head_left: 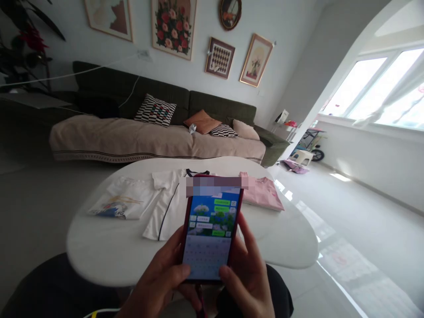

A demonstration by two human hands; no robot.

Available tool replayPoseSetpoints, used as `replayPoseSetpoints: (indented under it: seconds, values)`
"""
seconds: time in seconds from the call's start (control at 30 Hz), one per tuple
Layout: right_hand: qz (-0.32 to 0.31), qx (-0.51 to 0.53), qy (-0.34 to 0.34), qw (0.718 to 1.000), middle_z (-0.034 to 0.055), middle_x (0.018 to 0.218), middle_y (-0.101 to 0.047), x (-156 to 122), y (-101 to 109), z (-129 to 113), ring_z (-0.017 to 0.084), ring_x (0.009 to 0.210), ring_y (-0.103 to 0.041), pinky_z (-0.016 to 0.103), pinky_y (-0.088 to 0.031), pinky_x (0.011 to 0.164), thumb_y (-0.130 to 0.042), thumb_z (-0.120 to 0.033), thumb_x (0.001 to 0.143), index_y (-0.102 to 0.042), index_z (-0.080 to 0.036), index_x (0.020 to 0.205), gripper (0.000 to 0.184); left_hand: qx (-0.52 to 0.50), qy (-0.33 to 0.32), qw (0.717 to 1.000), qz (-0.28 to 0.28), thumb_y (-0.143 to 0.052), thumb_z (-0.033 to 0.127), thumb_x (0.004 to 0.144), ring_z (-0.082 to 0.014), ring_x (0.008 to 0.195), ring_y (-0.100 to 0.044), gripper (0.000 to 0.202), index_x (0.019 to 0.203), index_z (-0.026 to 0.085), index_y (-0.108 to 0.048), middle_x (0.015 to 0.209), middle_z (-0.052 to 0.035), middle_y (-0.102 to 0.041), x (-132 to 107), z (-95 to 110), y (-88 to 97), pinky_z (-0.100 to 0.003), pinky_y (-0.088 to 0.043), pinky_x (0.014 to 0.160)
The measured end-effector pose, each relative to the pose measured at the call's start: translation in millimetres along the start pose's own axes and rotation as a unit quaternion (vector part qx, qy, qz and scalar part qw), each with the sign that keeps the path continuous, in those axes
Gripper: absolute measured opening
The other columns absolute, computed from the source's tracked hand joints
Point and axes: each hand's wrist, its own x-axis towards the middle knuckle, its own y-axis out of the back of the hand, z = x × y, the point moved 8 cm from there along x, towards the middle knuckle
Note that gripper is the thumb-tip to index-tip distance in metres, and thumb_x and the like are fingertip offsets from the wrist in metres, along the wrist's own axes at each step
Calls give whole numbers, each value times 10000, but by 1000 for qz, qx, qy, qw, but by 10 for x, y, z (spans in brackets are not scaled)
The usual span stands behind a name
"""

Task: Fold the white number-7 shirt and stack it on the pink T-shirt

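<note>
A smartphone [209,247] in a red case is held upright between both my hands, its screen lit with a chat and an on-screen keyboard. My left hand [165,274] grips its left side, thumb over the keyboard's lower left. On the other side, my right hand [248,274] wraps the edge, its thumb at the lower right of the screen. Behind the phone, a white shirt with dark trim [168,198] lies on the white table [281,238], partly hidden. A folded white garment with a print [127,198] lies to its left, and a folded pink garment [263,194] to its right.
A dark green sofa [218,104] with a beige cover [126,137] and several cushions stands beyond the table. Framed pictures [174,28] hang on the wall. At the right are a window [377,84], a white stool [301,157] and a tiled floor [364,221].
</note>
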Motion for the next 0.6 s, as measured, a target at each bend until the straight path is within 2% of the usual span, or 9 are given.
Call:
replayPoseSetpoints:
  seconds: [0.1, 0.2, 0.3, 0.43, 0.6]
  values:
    - [-53, -64, -18, 996, 89, 1313, -506, -54, -22, 57, 254, 1178, -497, 442, -391, 976, -701, -268, 715, -136, -310, 1425, 908, -4, -3, 1000, -7, -595, 260, 749, -280, 872, -639, 658, 1351, 273, -331, 1189, -125, -578, 11, 27, -14, -257, -548, 479]
    - [-58, -104, -28, 993, 85, 1296, -524, -81, 35, 109, 224, 1179, -500, 425, -370, 996, -633, -266, 781, -107, -298, 1431, 837, -8, -2, 1000, -3, -593, 259, 751, -278, 867, -640, 631, 1335, 273, -356, 1195, -122, -574, 23, 20, -5, -262, -552, 484]
    - [-58, -92, -26, 994, 82, 1315, -507, -100, 74, 125, 208, 1193, -487, 399, -367, 999, -550, -311, 844, -149, -289, 1428, 708, -7, -2, 1000, 2, -598, 261, 747, -284, 872, -639, 634, 1335, 271, -360, 1192, -125, -573, 28, -9, 1, -268, -551, 481]
    - [-35, -83, -25, 996, 50, 1297, -529, -149, 127, 148, 210, 1168, -511, 381, -382, 984, -647, -299, 776, -201, -343, 1407, 774, -6, 6, 1000, 3, -611, 247, 731, -275, 859, -645, 657, 1338, 274, -359, 1159, -117, -589, 23, -40, -15, -258, -544, 474]
    - [28, 45, -30, 998, 34, 1181, -617, -102, 197, 197, 237, 1078, -579, 421, -452, 904, -536, -429, 827, -351, -339, 1347, 558, -7, 28, 999, -15, -612, 253, 742, -275, 863, -648, 661, 1344, 280, -340, 1147, -117, -594, 5, -55, -84, -296, -555, 529]
